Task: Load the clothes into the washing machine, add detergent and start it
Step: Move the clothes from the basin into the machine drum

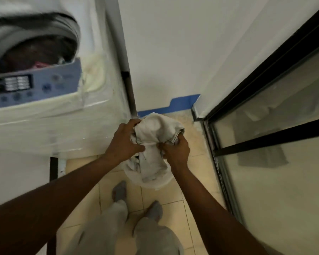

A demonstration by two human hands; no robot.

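A bunched, creased off-white garment [156, 130] hangs between left grip [123, 142] and right grip [176, 151], both clenched on it.

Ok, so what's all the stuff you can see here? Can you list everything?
Washing machine: one, white with a blue button panel, top left.
Clothes: a few, dark and pink, inside the machine's drum.
Garment: one, off-white, bunched up in the middle, off the floor.
Tape: one strip, blue, along the bottom of the wall.
Glass door: one, black frame, right side.
Floor tiles: many, beige, underfoot.
Feet: two, grey socks, on the tiles.
Left hand: grips the garment.
Right hand: grips the garment.
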